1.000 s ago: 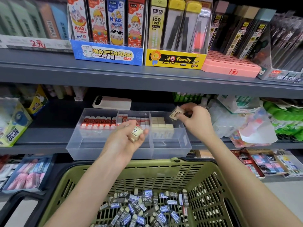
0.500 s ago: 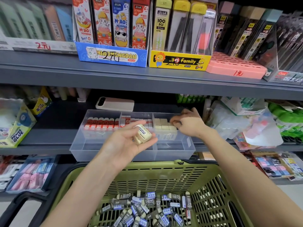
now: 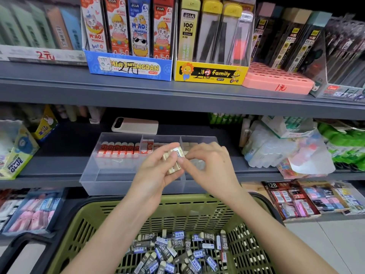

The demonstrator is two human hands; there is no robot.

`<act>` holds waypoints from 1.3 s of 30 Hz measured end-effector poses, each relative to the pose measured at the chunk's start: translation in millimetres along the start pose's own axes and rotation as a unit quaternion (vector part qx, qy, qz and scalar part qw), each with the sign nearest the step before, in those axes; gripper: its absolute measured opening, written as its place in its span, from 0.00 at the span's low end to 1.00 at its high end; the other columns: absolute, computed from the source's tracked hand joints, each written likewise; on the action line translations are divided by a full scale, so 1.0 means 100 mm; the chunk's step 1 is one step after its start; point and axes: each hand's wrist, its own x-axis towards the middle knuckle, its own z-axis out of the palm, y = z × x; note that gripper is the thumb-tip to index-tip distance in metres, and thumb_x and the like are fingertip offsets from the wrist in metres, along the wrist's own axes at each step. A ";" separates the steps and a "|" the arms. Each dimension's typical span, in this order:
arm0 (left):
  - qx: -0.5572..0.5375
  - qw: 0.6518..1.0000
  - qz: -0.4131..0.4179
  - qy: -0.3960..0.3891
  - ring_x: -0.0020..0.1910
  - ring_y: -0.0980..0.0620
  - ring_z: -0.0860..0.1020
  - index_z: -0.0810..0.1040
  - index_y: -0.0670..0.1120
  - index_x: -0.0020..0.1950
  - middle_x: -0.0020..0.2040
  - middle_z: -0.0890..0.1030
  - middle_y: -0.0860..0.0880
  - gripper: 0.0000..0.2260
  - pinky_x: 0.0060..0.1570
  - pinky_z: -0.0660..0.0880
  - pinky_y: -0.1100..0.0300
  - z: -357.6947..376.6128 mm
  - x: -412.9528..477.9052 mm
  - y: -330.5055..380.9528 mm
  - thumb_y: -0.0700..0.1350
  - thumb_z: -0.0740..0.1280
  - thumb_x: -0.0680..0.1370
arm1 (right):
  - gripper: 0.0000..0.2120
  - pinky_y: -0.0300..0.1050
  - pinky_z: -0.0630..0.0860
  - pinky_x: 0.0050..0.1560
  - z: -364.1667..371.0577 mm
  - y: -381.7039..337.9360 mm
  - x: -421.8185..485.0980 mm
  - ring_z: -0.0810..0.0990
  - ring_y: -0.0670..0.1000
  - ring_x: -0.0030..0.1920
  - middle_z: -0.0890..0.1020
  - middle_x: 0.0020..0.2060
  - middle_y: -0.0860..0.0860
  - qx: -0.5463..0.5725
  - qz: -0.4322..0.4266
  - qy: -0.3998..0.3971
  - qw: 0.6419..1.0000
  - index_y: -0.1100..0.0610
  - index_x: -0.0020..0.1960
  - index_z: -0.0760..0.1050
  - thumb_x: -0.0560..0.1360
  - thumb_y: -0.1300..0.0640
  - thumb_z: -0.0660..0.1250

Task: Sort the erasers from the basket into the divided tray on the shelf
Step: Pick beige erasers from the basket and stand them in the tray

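Observation:
A clear divided tray stands on the middle shelf. Its left section holds a row of red-sleeved erasers, its middle section more red and white ones, its right section beige erasers. My left hand holds a small stack of beige erasers above the tray's middle divider. My right hand meets it from the right, thumb and forefinger pinching the end of the stack. Below, a green basket holds several dark-sleeved 2B erasers.
A pale phone lies behind the tray. Bagged goods crowd the shelf on the right, a glue box on the left. Display boxes of leads line the upper shelf. Eraser packs fill the lower shelf.
My right hand left the tray's right section without its eraser and came left to meet my left hand. My left hand rose a little with its erasers.

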 end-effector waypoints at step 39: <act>0.112 0.993 0.025 0.000 0.40 0.55 0.83 0.80 0.51 0.49 0.47 0.81 0.48 0.08 0.38 0.80 0.62 -0.10 0.13 -0.01 0.39 0.71 0.73 | 0.14 0.48 0.60 0.57 0.16 0.90 0.54 0.70 0.51 0.60 0.79 0.59 0.46 -0.149 -0.018 0.008 0.989 0.49 0.61 0.77 0.79 0.55 0.57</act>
